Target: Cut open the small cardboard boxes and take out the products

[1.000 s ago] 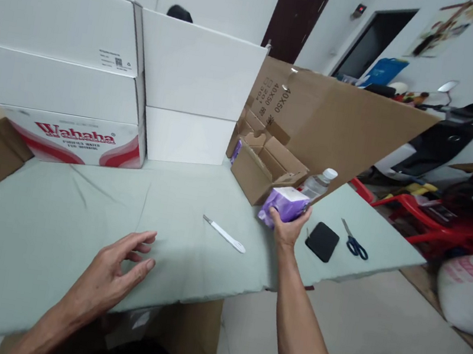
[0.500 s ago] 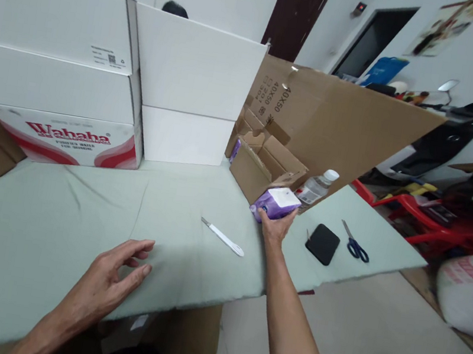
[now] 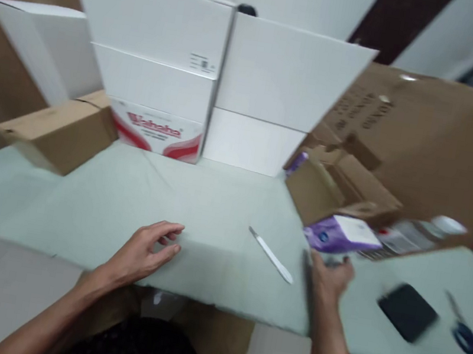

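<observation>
A purple and white tissue pack (image 3: pixel 329 235) sits against the near end of an open brown carton (image 3: pixel 311 190) on the right of the table. Just below the pack is my right hand (image 3: pixel 330 280), its thumb and fingers apart with a gap between them and nothing held. My left hand (image 3: pixel 144 253) hovers over the near part of the table, empty, fingers loosely bent and thumb apart. Between the two hands lies a white-handled scalpel (image 3: pixel 272 257), its blade pointing away to the left.
Right of the pack is a clear plastic bottle (image 3: pixel 411 236). A black flat case (image 3: pixel 408 312) and dark-handled scissors (image 3: pixel 467 340) lie at the right. White boxes (image 3: pixel 162 24) wall the back; a closed brown box (image 3: pixel 67 135) stands left. The green-clothed table (image 3: pixel 215 197) ends near my lap.
My right hand has let go of the tissue pack and drawn back slightly towards me. The view has swung left. My left hand stays empty.
</observation>
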`<state>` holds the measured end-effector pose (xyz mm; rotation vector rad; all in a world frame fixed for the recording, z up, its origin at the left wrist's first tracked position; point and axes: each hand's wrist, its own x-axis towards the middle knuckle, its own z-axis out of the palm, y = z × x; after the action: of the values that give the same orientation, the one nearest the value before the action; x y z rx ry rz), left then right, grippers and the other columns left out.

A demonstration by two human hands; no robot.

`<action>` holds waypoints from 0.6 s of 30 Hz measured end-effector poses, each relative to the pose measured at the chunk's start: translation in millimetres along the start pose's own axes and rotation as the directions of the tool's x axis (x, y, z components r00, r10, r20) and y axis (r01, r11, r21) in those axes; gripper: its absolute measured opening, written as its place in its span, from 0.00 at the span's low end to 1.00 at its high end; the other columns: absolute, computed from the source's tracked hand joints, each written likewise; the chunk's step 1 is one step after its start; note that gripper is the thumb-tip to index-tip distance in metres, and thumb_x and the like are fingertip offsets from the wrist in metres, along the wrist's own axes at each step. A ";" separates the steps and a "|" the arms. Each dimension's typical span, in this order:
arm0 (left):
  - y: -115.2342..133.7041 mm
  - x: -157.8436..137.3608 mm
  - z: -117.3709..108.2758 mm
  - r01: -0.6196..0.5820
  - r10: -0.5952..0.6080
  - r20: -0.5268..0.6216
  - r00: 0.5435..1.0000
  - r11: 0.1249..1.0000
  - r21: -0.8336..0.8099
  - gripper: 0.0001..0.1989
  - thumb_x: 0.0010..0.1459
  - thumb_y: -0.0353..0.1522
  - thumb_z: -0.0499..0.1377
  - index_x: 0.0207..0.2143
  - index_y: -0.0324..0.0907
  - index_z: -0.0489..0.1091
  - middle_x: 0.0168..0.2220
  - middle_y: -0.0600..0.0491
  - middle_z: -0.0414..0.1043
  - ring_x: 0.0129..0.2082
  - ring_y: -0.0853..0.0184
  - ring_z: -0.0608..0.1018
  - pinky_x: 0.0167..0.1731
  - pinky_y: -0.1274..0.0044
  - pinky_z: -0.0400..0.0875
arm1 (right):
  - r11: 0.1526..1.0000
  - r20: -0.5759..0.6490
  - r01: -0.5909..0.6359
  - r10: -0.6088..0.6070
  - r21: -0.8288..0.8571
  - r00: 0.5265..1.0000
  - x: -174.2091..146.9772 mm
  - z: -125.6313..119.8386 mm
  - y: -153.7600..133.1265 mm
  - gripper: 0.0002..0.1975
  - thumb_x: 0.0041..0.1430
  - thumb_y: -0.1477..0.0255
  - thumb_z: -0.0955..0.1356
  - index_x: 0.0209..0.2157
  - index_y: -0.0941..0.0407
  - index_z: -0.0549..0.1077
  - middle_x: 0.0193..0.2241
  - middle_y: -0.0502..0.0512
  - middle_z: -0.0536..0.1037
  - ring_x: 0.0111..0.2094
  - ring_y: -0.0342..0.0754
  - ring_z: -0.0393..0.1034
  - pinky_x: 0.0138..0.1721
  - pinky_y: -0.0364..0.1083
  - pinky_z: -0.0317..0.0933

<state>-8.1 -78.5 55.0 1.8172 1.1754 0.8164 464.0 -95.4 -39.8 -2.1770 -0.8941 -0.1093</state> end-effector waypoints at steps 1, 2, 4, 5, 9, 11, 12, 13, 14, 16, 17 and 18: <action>-3.5 -1.1 -4.6 0.016 -0.016 -0.012 1.000 1.000 -0.005 0.18 0.59 0.39 0.62 0.50 0.44 0.79 0.45 0.45 0.83 0.39 0.59 0.83 0.23 0.77 0.71 | 1.000 0.025 -0.019 0.018 0.014 1.000 -6.7 -2.8 -1.8 0.51 0.51 0.41 0.62 0.63 0.69 0.63 0.59 0.84 0.67 0.63 0.80 0.61 0.60 0.73 0.57; -7.6 -2.3 -9.4 0.030 -0.030 -0.029 0.999 1.000 -0.008 0.18 0.59 0.38 0.62 0.50 0.44 0.79 0.45 0.46 0.83 0.39 0.59 0.83 0.24 0.77 0.72 | 0.999 0.063 -0.019 0.018 0.027 0.998 -13.1 -5.0 -3.2 0.47 0.52 0.42 0.63 0.59 0.66 0.69 0.60 0.83 0.68 0.63 0.79 0.61 0.62 0.72 0.55; -17.6 -4.6 -19.0 0.055 -0.055 -0.073 0.996 0.998 -0.005 0.18 0.59 0.38 0.63 0.51 0.44 0.79 0.46 0.46 0.83 0.40 0.59 0.82 0.26 0.76 0.73 | 0.998 0.225 0.026 -0.037 0.049 0.974 -26.0 -5.5 -5.5 0.35 0.54 0.44 0.65 0.52 0.56 0.76 0.60 0.75 0.72 0.62 0.73 0.66 0.63 0.67 0.58; -23.5 -5.3 -24.4 0.065 -0.064 -0.094 0.993 0.998 0.005 0.18 0.59 0.38 0.62 0.51 0.44 0.79 0.46 0.45 0.83 0.40 0.59 0.82 0.28 0.75 0.74 | 0.997 0.303 0.062 -0.075 0.052 0.950 -32.7 -3.5 -6.9 0.33 0.54 0.43 0.65 0.49 0.54 0.77 0.58 0.72 0.74 0.60 0.72 0.68 0.62 0.67 0.60; -54.4 2.0 -62.8 0.056 -0.015 -0.306 0.952 0.990 0.128 0.25 0.58 0.41 0.62 0.56 0.41 0.74 0.57 0.39 0.75 0.53 0.53 0.79 0.49 0.64 0.77 | 0.959 0.391 0.282 -0.250 -0.025 0.886 -58.0 16.0 -14.9 0.31 0.51 0.42 0.63 0.41 0.52 0.79 0.54 0.68 0.79 0.57 0.76 0.71 0.56 0.73 0.61; -72.8 13.2 -99.2 0.120 0.017 -0.539 0.842 0.969 0.218 0.33 0.54 0.43 0.65 0.61 0.41 0.69 0.66 0.36 0.65 0.66 0.48 0.68 0.61 0.58 0.68 | 0.934 0.359 0.357 -0.322 -0.034 0.876 -66.1 26.1 -17.0 0.30 0.54 0.44 0.60 0.40 0.52 0.79 0.55 0.69 0.79 0.57 0.76 0.71 0.55 0.74 0.62; -81.8 20.0 -121.9 0.204 0.007 -0.651 0.759 0.947 0.248 0.39 0.52 0.44 0.67 0.64 0.40 0.65 0.69 0.34 0.58 0.71 0.46 0.62 0.65 0.56 0.62 | 0.926 0.346 0.376 -0.343 -0.030 0.873 -68.3 30.0 -16.9 0.30 0.56 0.45 0.59 0.40 0.52 0.79 0.55 0.69 0.79 0.57 0.76 0.71 0.55 0.74 0.62; -90.3 27.2 -146.9 0.295 -0.007 -0.731 0.682 0.918 0.266 0.44 0.51 0.44 0.68 0.67 0.39 0.61 0.72 0.32 0.51 0.74 0.44 0.56 0.68 0.54 0.56 | 0.922 0.332 0.386 -0.356 -0.025 0.873 -69.4 32.9 -15.9 0.30 0.56 0.45 0.59 0.40 0.52 0.79 0.55 0.69 0.79 0.57 0.76 0.72 0.55 0.74 0.62; -98.2 34.6 -173.2 0.371 -0.019 -0.784 0.620 0.888 0.272 0.49 0.50 0.45 0.69 0.70 0.37 0.56 0.74 0.30 0.44 0.75 0.43 0.50 0.70 0.54 0.50 | 0.920 0.324 0.391 -0.364 -0.023 0.874 -69.4 35.0 -14.3 0.29 0.57 0.46 0.59 0.39 0.52 0.79 0.54 0.69 0.80 0.56 0.76 0.72 0.55 0.74 0.62; -111.7 48.6 -226.0 0.481 -0.054 -0.829 0.556 0.835 0.268 0.56 0.49 0.47 0.70 0.72 0.32 0.49 0.75 0.27 0.36 0.76 0.38 0.45 0.71 0.53 0.44 | 0.918 0.321 0.397 -0.369 -0.023 0.872 -67.9 37.3 -10.6 0.27 0.57 0.46 0.59 0.39 0.50 0.78 0.54 0.68 0.80 0.55 0.76 0.73 0.55 0.74 0.63; -117.4 55.1 -250.6 0.524 -0.089 -0.828 0.553 0.810 0.263 0.59 0.48 0.48 0.70 0.73 0.32 0.48 0.75 0.26 0.34 0.76 0.35 0.44 0.71 0.51 0.44 | 0.917 0.321 0.397 -0.368 -0.026 0.872 -66.9 37.8 -9.0 0.27 0.57 0.46 0.59 0.39 0.50 0.78 0.54 0.68 0.80 0.55 0.76 0.73 0.54 0.74 0.64; -122.2 61.0 -272.9 0.552 -0.122 -0.816 0.565 0.791 0.265 0.61 0.46 0.50 0.70 0.73 0.32 0.47 0.75 0.26 0.34 0.75 0.33 0.44 0.70 0.50 0.44 | 0.918 0.321 0.396 -0.366 -0.031 0.874 -66.0 38.2 -7.8 0.27 0.57 0.46 0.59 0.39 0.49 0.78 0.54 0.67 0.80 0.55 0.76 0.73 0.54 0.74 0.64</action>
<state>-265.3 83.8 80.6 1.4938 2.4400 1.1692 402.1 -103.0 -84.3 -2.1098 -1.5256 -0.0014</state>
